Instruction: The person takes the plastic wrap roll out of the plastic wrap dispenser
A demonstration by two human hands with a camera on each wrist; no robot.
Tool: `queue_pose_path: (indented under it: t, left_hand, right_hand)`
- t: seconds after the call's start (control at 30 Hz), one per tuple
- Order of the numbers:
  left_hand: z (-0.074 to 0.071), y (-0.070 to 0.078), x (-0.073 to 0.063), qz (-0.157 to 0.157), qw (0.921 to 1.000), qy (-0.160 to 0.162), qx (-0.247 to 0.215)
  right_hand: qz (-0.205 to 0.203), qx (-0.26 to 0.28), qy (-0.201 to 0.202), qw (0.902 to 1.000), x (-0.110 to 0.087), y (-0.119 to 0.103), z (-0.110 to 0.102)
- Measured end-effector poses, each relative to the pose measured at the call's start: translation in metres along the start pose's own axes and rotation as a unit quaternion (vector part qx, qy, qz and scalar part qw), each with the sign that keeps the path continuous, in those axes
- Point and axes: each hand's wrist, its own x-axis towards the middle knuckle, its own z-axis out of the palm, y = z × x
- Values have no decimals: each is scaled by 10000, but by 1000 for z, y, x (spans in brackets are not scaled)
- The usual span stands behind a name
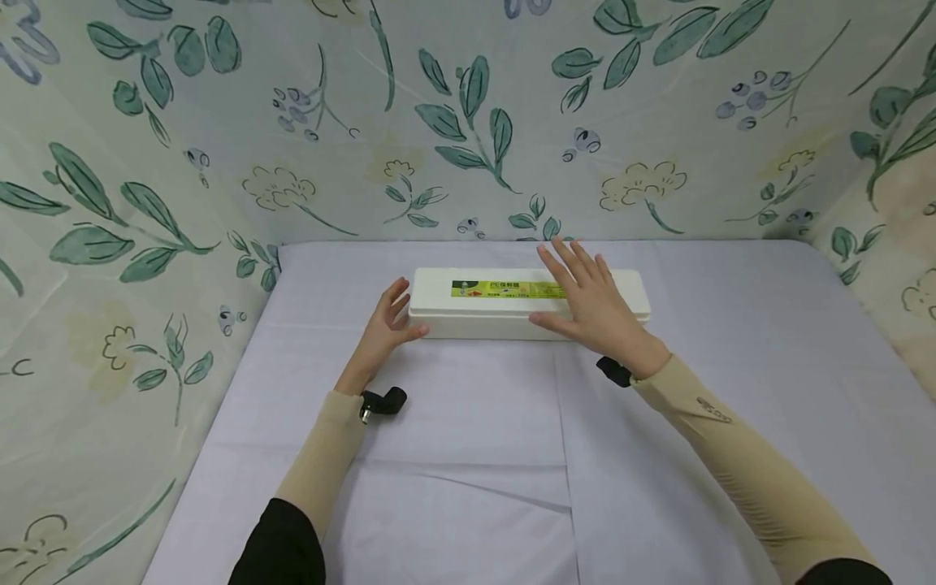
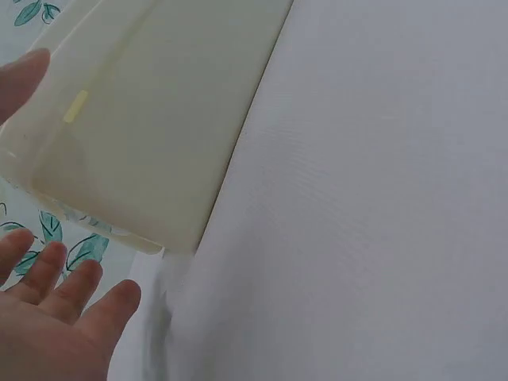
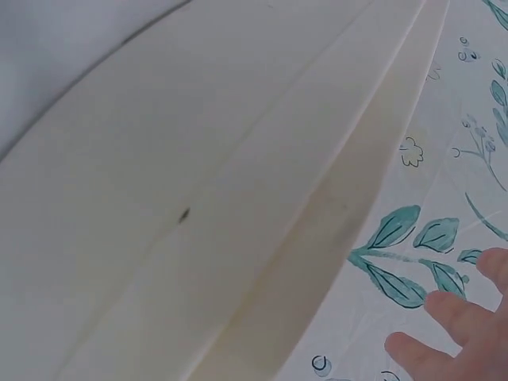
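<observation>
A long white lidded box [image 1: 475, 327] lies crosswise near the table's far side, with a yellow-green label [image 1: 500, 289] along its lid. My left hand [image 1: 380, 331] is at the box's left end, thumb toward the front and fingers spread. In the left wrist view, the fingers of that hand [image 2: 63, 317] stand apart from the box's end wall. Over the right part of the lid, my right hand [image 1: 595, 313] is held with straight, spread fingers, covering the label's right end. The right wrist view shows the box's long side [image 3: 119, 182] close up, with a small dark mark.
A white cloth [image 1: 468, 422] with creases covers the table. Floral fabric [image 1: 468, 122] hangs behind the table and along both sides. Black wrist cameras [image 1: 383, 400] sit on both wrists, below the beige sleeves' cuffs.
</observation>
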Motion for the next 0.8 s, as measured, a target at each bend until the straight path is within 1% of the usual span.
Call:
queue_pose_path:
  t: [0.1,0.23,0.3,0.4,0.63,0.8]
  left_hand:
    - [-2,-5,4,-104,9998,-35,-188]
    - [-5,-20,12,-173,9995,-69,-252]
    - [-6,-26,15,-154,9995,-84,-278]
    - [-7,-30,19,-88,9993,-136,-329]
    - [-4,-2,15,-372,9980,-262,-444]
    - [-6,-4,17,-422,9977,-408,-330]
  right_hand:
    - [-133,72,-11,9999,1,1,2]
    - [-294,165,-18,9994,3,3,4]
    - [-358,236,-47,9991,4,4,5]
    - [-433,349,-110,9984,5,5,6]
    - [-523,475,-234,9972,9,4,8]
    - [-565,525,-276,9966,10,4,10]
